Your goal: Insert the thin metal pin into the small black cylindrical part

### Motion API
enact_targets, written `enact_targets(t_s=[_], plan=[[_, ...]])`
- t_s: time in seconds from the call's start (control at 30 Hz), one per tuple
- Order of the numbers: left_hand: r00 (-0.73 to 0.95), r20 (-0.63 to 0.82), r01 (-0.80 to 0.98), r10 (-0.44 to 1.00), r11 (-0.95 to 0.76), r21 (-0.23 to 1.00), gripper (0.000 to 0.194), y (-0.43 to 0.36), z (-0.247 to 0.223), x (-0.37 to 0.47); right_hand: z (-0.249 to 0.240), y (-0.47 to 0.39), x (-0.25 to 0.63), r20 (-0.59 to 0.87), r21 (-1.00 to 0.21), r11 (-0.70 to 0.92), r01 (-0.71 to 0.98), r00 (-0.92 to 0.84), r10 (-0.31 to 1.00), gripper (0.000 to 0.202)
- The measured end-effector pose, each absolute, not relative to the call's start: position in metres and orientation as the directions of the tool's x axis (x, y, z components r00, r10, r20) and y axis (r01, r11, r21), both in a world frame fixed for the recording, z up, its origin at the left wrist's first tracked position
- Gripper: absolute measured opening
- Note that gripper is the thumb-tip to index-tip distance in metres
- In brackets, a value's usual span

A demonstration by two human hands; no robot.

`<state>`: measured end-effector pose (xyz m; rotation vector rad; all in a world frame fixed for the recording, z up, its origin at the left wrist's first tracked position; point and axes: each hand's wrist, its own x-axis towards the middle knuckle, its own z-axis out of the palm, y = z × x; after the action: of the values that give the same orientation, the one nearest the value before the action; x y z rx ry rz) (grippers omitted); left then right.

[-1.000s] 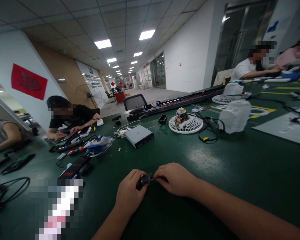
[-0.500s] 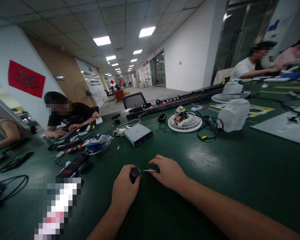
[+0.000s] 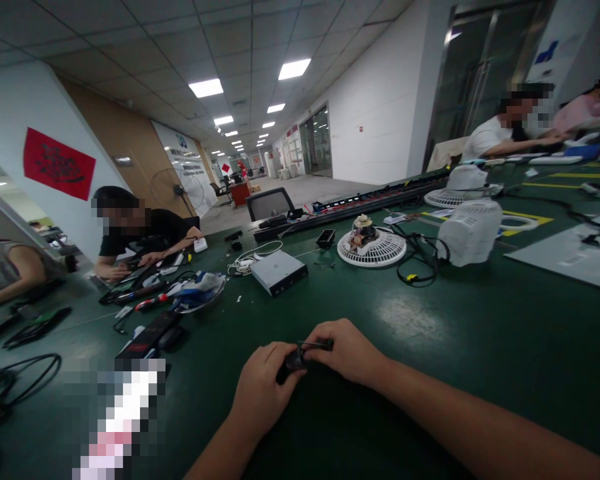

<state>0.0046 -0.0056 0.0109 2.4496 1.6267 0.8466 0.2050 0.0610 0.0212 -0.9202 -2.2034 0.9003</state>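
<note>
Over the green table [image 3: 350,307], my left hand [image 3: 264,381] is closed around a small black rounded part [image 3: 294,361]. Its exact kind cannot be made out. My right hand [image 3: 347,350] pinches a slim tool [image 3: 316,344] with a thin shaft, which looks like a small screwdriver. The shaft points left and reaches the upper edge of the black part. Both hands are close together, fingertips nearly touching. Fingers hide much of the part and the tool's handle end.
Beyond my hands lie a silver disc drive [image 3: 279,272], a small black open box [image 3: 325,239], a white fan grille with motor [image 3: 371,248] and a white housing [image 3: 470,233] with black cable. Tools and a blue-white cloth [image 3: 200,290] lie left. Co-workers sit at far left and right.
My left hand has moved right with the black part, and my right hand has turned the tool. The shaft, previously just apart from the part, now meets its edge.
</note>
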Motion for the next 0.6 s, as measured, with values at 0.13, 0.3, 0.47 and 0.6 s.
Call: enact_targets(t_s=[0.13, 0.3, 0.47, 0.6], plan=[[0.359, 0.447, 0.806, 0.820, -0.513, 0.294, 0.030, -0.0058, 0.0084, 0.0022, 0.0195, 0.0565, 0.2029, 0.312, -0.719, 0.581, 0.382, -0.570, 0.760, 0.005], [0.424, 0.459, 0.777, 0.781, -0.574, 0.258, 0.030, -0.0066, 0.0086, 0.0001, 0.0208, 0.0551, 0.2037, 0.286, -0.750, 0.578, 0.321, -0.631, 0.721, 0.003], [0.454, 0.471, 0.756, 0.756, -0.607, 0.247, 0.029, -0.0082, 0.0111, 0.0013, 0.0217, 0.0549, 0.2041, 0.271, -0.754, 0.561, 0.342, -0.617, 0.739, 0.002], [0.495, 0.497, 0.720, 0.713, -0.656, 0.225, 0.027, -0.0074, 0.0116, 0.0021, 0.0163, 0.0532, 0.2008, 0.158, -0.826, 0.432, 0.362, -0.586, 0.795, 0.009]])
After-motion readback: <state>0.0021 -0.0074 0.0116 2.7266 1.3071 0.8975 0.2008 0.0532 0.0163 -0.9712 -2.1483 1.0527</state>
